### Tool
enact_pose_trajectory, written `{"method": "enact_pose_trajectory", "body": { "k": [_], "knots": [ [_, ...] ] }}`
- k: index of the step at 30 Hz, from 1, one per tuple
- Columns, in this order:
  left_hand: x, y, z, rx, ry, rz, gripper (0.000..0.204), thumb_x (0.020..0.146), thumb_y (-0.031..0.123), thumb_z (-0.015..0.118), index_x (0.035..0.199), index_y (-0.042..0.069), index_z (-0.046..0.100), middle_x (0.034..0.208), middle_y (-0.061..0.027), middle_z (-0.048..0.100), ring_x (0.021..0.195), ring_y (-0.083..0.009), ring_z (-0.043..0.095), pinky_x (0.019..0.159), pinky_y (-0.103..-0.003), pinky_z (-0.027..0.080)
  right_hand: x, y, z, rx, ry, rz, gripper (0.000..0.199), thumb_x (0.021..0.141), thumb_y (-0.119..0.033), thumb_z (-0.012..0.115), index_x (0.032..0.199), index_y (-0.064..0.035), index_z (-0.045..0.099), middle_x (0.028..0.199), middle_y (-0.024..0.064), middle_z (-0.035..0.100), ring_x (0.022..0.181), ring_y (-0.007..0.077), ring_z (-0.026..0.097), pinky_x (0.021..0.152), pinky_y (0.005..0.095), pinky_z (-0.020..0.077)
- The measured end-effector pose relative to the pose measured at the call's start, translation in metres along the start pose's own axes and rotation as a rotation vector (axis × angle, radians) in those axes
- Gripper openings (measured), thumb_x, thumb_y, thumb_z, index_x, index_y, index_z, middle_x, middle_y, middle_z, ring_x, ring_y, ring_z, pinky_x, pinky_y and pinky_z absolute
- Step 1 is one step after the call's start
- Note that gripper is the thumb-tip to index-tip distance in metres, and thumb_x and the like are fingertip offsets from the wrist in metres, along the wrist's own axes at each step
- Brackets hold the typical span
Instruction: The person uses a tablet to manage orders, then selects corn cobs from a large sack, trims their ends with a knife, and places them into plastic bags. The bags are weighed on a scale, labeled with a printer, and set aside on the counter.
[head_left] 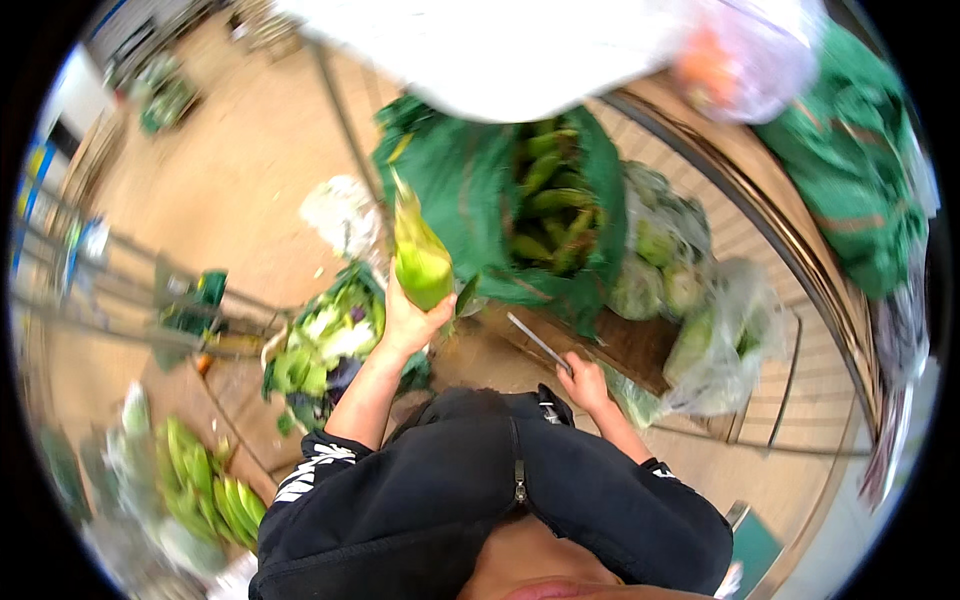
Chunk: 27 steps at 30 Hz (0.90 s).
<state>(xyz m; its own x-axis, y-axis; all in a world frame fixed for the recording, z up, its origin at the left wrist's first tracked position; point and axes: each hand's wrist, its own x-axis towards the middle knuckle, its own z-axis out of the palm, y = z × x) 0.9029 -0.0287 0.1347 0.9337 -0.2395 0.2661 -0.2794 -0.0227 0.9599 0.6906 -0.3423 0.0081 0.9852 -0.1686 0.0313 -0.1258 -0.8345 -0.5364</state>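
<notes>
My left hand (408, 322) grips an ear of corn (423, 262) in its green husk, held upright with the pale tip pointing up. In front of my right side, my right hand (583, 382) is closed round a knife (538, 340), its thin blade pointing up and to the left, apart from the corn. Just beyond the held ear stands a large green woven sack (478, 205), its mouth open to the right and several more ears of corn (553, 205) inside. Below my left wrist is a heap of leafy trimmings (325, 345), green with some purple; its container is mostly hidden.
Clear bags of round green vegetables (655, 255) and another clear bag (722, 335) sit to the right of the sack. A curved metal rail (780, 205) runs along the right. More corn (205, 485) lies at lower left. A white surface (490, 50) covers the top.
</notes>
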Motion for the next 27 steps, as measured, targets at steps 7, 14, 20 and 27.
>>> {"method": "enact_pose_trajectory", "body": {
  "k": [7,14,20,27],
  "knots": [
    [-0.121,-0.07,-0.162,0.394,0.219,-0.644,0.062,0.081,0.042,0.081,0.118,-0.004,0.064,0.106,-0.0221,0.073,0.1,-0.0295,0.072,0.088,-0.04,0.054,0.109,-0.14,0.06,0.086,-0.169,-0.262,0.016,0.093,-0.02,0.067,0.105,-0.0083,0.068,0.076,0.0167,0.068,0.073,0.0372,0.07,0.065,0.0459,0.0544],
    [-0.196,-0.05,-0.22,0.581,0.279,-0.765,0.059,0.081,0.044,0.082,0.112,-0.003,0.065,0.102,-0.0241,0.073,0.096,-0.035,0.072,0.086,-0.042,0.055,0.128,-0.305,0.136,0.571,-0.101,-0.739,0.024,0.093,-0.019,0.067,0.114,-0.0078,0.071,0.093,0.0194,0.073,0.083,0.0407,0.071,0.071,0.0448,0.057],
    [-0.244,-0.063,-0.287,0.309,0.473,-0.681,0.039,0.089,0.023,0.079,0.116,-0.002,0.068,0.102,-0.0125,0.075,0.091,-0.0219,0.071,0.082,-0.035,0.056,0.124,-0.292,0.235,0.135,-0.484,-0.588,0.018,0.097,-0.028,0.063,0.106,-0.0113,0.061,0.081,0.0187,0.07,0.076,0.043,0.068,0.064,0.0547,0.052],
    [-0.284,-0.061,-0.388,-0.145,0.529,-0.747,0.043,0.091,0.023,0.079,0.122,-0.003,0.065,0.108,-0.0068,0.071,0.094,-0.0145,0.066,0.084,-0.031,0.054,0.137,-0.324,0.231,0.171,-0.504,-0.471,0.02,0.098,-0.029,0.064,0.104,-0.0097,0.061,0.073,0.0176,0.067,0.072,0.0436,0.067,0.063,0.0523,0.0509]
  ]
}}
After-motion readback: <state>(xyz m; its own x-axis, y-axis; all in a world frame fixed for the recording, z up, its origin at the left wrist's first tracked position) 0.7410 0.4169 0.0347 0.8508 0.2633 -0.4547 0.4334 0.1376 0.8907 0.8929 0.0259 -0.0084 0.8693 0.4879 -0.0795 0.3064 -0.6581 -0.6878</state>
